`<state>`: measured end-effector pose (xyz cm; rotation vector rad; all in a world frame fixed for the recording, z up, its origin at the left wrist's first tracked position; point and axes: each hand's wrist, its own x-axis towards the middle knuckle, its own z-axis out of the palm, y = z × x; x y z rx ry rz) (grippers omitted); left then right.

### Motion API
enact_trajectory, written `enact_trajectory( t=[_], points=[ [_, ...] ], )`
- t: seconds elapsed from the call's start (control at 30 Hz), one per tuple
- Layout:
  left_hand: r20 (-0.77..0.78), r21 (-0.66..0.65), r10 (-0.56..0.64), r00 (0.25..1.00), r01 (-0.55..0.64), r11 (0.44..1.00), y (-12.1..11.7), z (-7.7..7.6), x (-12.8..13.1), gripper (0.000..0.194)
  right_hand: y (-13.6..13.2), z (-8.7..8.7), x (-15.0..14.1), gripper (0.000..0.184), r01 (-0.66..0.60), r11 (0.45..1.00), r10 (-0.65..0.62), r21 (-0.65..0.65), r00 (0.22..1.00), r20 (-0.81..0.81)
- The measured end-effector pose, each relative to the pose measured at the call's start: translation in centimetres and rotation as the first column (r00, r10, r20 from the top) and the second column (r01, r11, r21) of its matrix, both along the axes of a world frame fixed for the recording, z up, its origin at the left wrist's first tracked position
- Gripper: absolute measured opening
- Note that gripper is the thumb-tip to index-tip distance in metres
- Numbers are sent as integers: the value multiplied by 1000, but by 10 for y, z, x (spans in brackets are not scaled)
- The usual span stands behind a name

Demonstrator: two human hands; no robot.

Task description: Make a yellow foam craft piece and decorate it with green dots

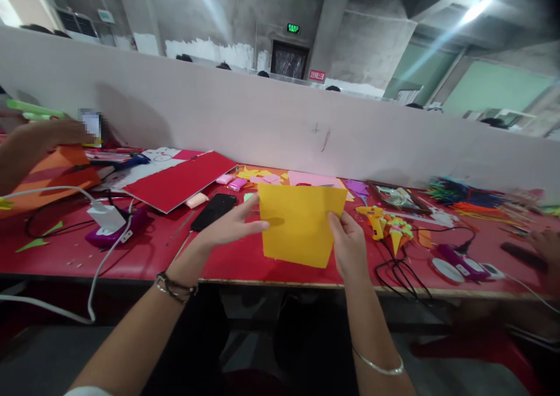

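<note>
See red surface, cut off at both sides. Over it, near front edge, see yellow sheet, clamped at right side in right grip. At left side, find left grip, fingers apart, perhaps touching. Behind, see pink paper, partly hidden.

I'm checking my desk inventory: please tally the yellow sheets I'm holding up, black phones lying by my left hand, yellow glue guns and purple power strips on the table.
Yellow sheet: 1
Black phone: 1
Yellow glue gun: 1
Purple power strips: 2
Total: 5
</note>
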<state>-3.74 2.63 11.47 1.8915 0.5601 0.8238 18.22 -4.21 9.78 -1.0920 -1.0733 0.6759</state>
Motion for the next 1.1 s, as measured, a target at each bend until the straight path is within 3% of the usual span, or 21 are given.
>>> enact_trajectory(
  t=[0.07,0.13,0.27,0.5,0.63,0.77,0.9,1.0,1.1],
  points=[
    [38,-125,34,999,-29,992,-1,4,14,50,15,2,-2,26,-51,998,55,33,991,-120],
    [94,-205,147,985,-125,971,3,5,26,44,27,1,-2,27,-92,994,102,62,977,-187],
    [155,-268,235,960,-188,945,17,-3,37,40,42,-3,2,32,-92,993,104,67,975,-195],
    [81,-163,263,961,-248,955,33,-29,45,39,54,-22,12,28,-138,990,141,36,986,-94],
    [74,-74,268,961,-263,962,29,-30,48,35,58,-32,15,28,-77,993,78,86,997,-14],
    [34,2,312,950,-312,950,21,-29,49,32,57,-29,12,42,19,979,-49,205,989,140],
    [55,30,320,946,-322,946,16,-29,52,32,50,-8,11,56,142,924,-285,355,876,390],
    [88,37,328,940,-333,942,15,-27,54,31,44,13,10,45,164,862,-435,479,726,533],
    [95,31,351,931,-355,934,17,-27,55,29,43,28,9,30,72,817,-478,572,640,602]
  ],
)
